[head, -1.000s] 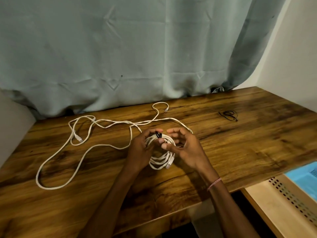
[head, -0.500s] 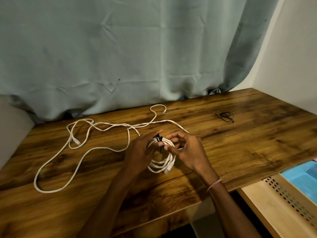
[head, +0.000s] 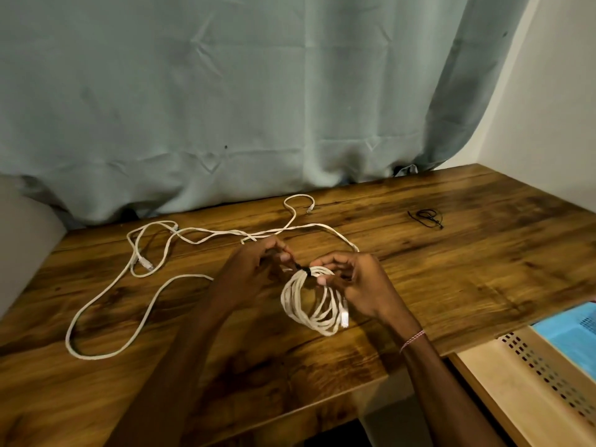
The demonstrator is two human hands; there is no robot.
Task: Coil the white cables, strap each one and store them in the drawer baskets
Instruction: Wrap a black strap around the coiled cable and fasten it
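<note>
1. perforated drawer basket (head: pixel 532 375), lower right, below the bench (head: pixel 483 269) edge.
2. coiled white cable (head: pixel 309 301) at bench centre; right hand (head: pixel 358 285) pinches its top beside the black strap (head: pixel 304 271), left hand (head: pixel 254 272) pinches the strap's tail.
3. loose white cable (head: pixel 187 277), sprawled on the bench behind and to the left.
4. spare black strap (head: pixel 425 217), far right; curtain (head: pixel 225 108) behind.

Dim warm indoor light, soft shadows under the forearms, mild wide-angle bending at edges, slight motion blur
</note>
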